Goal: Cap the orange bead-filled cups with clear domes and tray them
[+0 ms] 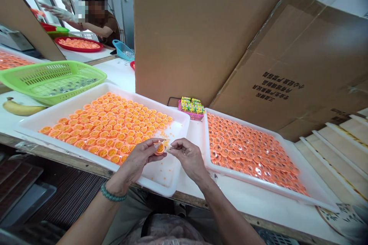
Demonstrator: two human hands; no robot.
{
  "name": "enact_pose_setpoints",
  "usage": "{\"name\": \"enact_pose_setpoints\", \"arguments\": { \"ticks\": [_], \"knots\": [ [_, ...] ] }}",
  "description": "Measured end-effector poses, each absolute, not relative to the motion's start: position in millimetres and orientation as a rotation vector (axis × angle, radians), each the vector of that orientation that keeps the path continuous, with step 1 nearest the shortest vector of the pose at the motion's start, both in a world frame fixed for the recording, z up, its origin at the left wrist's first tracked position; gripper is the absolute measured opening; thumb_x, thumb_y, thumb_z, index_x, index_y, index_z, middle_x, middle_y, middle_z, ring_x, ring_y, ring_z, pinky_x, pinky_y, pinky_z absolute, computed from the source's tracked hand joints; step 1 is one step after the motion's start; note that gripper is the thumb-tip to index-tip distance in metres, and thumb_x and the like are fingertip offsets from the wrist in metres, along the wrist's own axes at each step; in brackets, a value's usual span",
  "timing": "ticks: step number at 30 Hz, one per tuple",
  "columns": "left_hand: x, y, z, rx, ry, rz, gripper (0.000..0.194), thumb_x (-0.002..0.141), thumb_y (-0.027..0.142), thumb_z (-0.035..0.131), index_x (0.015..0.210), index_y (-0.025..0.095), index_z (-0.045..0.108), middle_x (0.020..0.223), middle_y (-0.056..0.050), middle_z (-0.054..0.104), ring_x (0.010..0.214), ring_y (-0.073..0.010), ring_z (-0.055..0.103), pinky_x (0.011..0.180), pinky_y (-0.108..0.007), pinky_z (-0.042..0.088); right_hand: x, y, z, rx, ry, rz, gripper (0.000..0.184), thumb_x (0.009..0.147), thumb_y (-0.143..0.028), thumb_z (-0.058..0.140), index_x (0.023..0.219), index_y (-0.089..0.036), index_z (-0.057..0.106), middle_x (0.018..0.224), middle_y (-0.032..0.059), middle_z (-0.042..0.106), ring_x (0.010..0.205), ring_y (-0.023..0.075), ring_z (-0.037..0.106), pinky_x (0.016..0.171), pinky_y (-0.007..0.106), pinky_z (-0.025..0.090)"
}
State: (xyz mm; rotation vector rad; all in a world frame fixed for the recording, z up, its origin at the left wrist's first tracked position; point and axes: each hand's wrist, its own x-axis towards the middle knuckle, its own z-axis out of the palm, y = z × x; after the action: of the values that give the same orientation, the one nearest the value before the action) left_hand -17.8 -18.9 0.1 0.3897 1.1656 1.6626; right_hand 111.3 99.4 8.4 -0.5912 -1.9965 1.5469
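Note:
Between the fingers of my left hand [140,159] is a small orange cup [160,148] with orange bits in it. My right hand [186,157] is pinched close beside that cup, on something small and pale that I cannot make out. Both hands are above the near right end of a white tray [172,183]. Many similar orange cups [106,126] stand in rows in this tray, and loose orange crumbs lie on its bare part. To the right, a second white tray [206,138] holds many orange cups with dark-marked shiny tops [247,149].
A green basket [54,69] with small clear pieces stands at the back left, near a banana [23,108]. A pink basket [191,114] of yellow-green packets sits between the trays. Cardboard [195,34] walls off the back. A co-worker [97,19] sits beyond, near a red tray [77,49].

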Motion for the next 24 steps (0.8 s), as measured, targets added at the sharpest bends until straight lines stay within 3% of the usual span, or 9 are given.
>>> {"name": "enact_pose_setpoints", "arguments": {
  "ticks": [9, 15, 24],
  "knots": [
    [-17.0, -19.8, 3.9, 0.472, 1.14, 1.659, 0.031, 0.073, 0.035, 0.071, 0.098, 0.017, 0.069, 0.097, -0.008, 0.069, 0.09, -0.0203, 0.062, 0.087, -0.033, 0.048, 101.6, 110.0, 15.3, -0.529, -2.059, 1.67, 0.013, 0.07, -0.025, 0.069, 0.082, -0.022, 0.073, 0.086, 0.0033, 0.064, 0.077, 0.016, 0.06, 0.067, 0.027, 0.051],
    [-13.6, -18.4, 1.2, 0.541, 1.237, 1.641, 0.038, 0.072, 0.033, 0.072, 0.107, 0.018, 0.067, 0.104, -0.008, 0.068, 0.098, -0.0219, 0.061, 0.089, -0.033, 0.046, 89.0, 102.3, 14.2, -0.69, -1.85, 1.871, 0.015, 0.064, -0.025, 0.071, 0.078, -0.019, 0.072, 0.075, 0.0018, 0.067, 0.065, 0.0144, 0.061, 0.064, 0.029, 0.054],
    [-12.3, -18.2, -4.3, 0.573, 1.354, 1.656, 0.051, 0.073, 0.034, 0.07, 0.121, 0.021, 0.058, 0.101, -0.003, 0.069, 0.101, -0.0213, 0.059, 0.093, -0.034, 0.043, 81.5, 88.6, 6.8, -0.785, -1.755, 1.792, 0.009, 0.066, -0.021, 0.066, 0.074, -0.019, 0.069, 0.068, 0.0005, 0.066, 0.062, 0.0139, 0.06, 0.061, 0.028, 0.052]
  ]
}}
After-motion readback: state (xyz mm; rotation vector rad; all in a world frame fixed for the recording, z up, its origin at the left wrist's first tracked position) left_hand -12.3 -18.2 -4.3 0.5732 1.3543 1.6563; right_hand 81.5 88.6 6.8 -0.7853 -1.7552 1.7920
